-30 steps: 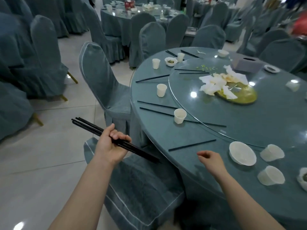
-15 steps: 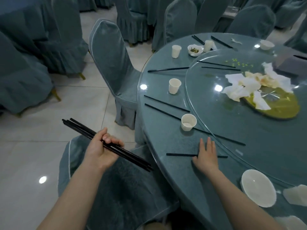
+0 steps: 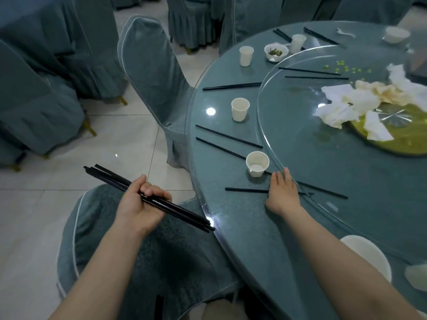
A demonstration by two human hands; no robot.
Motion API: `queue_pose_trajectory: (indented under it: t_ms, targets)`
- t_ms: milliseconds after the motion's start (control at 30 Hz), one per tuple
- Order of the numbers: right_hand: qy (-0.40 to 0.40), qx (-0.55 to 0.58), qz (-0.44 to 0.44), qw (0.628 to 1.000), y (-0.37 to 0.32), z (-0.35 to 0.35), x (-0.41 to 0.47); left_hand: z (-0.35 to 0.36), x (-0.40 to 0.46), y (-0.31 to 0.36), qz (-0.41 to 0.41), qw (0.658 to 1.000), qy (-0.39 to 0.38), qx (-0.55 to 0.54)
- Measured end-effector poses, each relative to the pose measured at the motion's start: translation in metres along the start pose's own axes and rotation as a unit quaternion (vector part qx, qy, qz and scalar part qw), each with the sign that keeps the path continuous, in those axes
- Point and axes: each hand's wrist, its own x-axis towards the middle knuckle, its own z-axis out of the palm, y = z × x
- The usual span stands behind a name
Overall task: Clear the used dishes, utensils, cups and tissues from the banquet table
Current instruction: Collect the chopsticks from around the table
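My left hand is shut on a bundle of black chopsticks, held off the table over a chair seat. My right hand lies flat, fingers together, on a single black chopstick near the front edge of the round table. Just beyond its fingertips stands a white paper cup. More loose chopsticks and two further cups lie farther back. Crumpled tissues rest on the glass turntable beside a green-stained plate.
A small bowl with food scraps and another cup sit at the far rim. White dishes lie at the near right. Covered chairs ring the table; one seat is right below my arms. Tiled floor lies to the left.
My right hand has moved forward from the table edge and come down flat on the single chopstick. My left hand keeps the bundle, barely shifted. The view has tilted further down.
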Motion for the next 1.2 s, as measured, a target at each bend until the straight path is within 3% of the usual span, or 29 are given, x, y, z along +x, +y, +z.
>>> queue_pose_trajectory:
  t_ms: [333, 633, 967, 1067, 1200]
  targets:
    - [0.122, 0.082, 0.008, 0.989, 0.016, 0.027, -0.046, 0.007, -0.003, -0.033, -0.024, 1.0, 0.008, 0.015]
    - [0.083, 0.087, 0.028, 0.992, 0.029, 0.018, -0.043, 0.004, -0.007, -0.041, -0.016, 0.999, 0.014, 0.034]
    - [0.092, 0.229, -0.132, 0.96, 0.01, 0.027, -0.065, -0.008, -0.009, -0.038, -0.015, 1.0, 0.023, 0.015]
    - [0.12, 0.224, -0.084, 0.963, 0.015, 0.026, -0.069, -0.013, -0.007, -0.037, -0.015, 0.999, 0.028, 0.006]
    - [0.075, 0.119, 0.019, 0.99, 0.04, 0.024, -0.074, -0.017, -0.006, -0.038, -0.022, 0.999, 0.028, -0.004]
